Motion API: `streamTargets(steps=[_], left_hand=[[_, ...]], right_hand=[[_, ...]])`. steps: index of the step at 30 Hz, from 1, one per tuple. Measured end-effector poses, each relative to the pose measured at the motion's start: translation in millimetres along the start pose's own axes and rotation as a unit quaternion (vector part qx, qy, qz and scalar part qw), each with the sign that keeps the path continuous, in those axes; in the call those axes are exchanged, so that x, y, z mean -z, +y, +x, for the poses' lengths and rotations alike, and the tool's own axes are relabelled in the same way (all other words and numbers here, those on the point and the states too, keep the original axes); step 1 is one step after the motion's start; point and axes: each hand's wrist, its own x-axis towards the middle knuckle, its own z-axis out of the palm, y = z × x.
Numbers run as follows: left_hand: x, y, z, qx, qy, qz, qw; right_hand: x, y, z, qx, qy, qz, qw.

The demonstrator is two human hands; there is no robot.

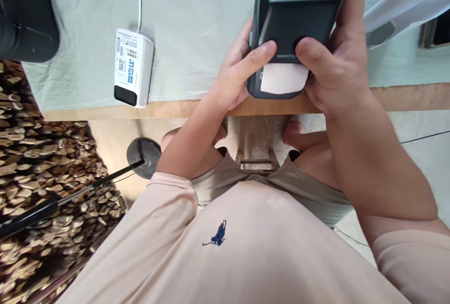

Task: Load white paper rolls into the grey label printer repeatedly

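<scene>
Both my hands grip a dark label printer (pixel 298 18) above the front edge of the table. A blank white label (pixel 284 78) sticks out of its near end, below the printed brand name. My left hand (pixel 242 69) wraps round the printer's left side, its thumb lying on the cover. On the other side, my right hand (pixel 337 55) clasps the body, with the thumb pressed on the cover by the label slot. The fingers under and behind the printer are mostly hidden.
On the green-covered table (pixel 193 22) stands a white power bank (pixel 131 67) with a cable. A white cylindrical device (pixel 397 11) and a dark phone-like object (pixel 436 32) lie at right. A black object (pixel 28 13) is at upper left; a stand base (pixel 144 157) and stacked firewood (pixel 52 163) are below.
</scene>
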Motion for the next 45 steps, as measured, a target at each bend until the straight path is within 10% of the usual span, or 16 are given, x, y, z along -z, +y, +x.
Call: streamTargets(steps=[4, 9, 15, 20, 26, 33, 45], left_hand=[[9.5, 3, 8, -0.081, -0.082, 0.292, 0.949], [20.2, 5, 13, -0.103, 0.069, 0.337, 0.933], [15.4, 4, 13, -0.105, 0.009, 0.341, 0.934], [10.6, 6, 11, -0.082, 0.109, 0.308, 0.941], [3.2, 3, 5, -0.085, -0.078, 0.307, 0.945], [8.6, 1, 7, -0.089, -0.108, 0.365, 0.921], [3.6, -2, 2, -0.076, -0.001, 0.389, 0.918]], right_hand=[[-2, -2, 2, 0.013, 0.012, 0.021, 1.000], [-4, -5, 0, 0.020, 0.014, 0.049, 0.998], [-6, -7, 0, 0.018, -0.007, 0.018, 1.000], [5, -15, 0, 0.055, -0.038, -0.089, 0.994], [1, -33, 2, 0.146, 0.136, -0.247, 0.948], [-4, -29, 15, 0.210, 0.238, -0.212, 0.924], [7, -67, 5, -0.052, -0.020, -0.573, 0.818]])
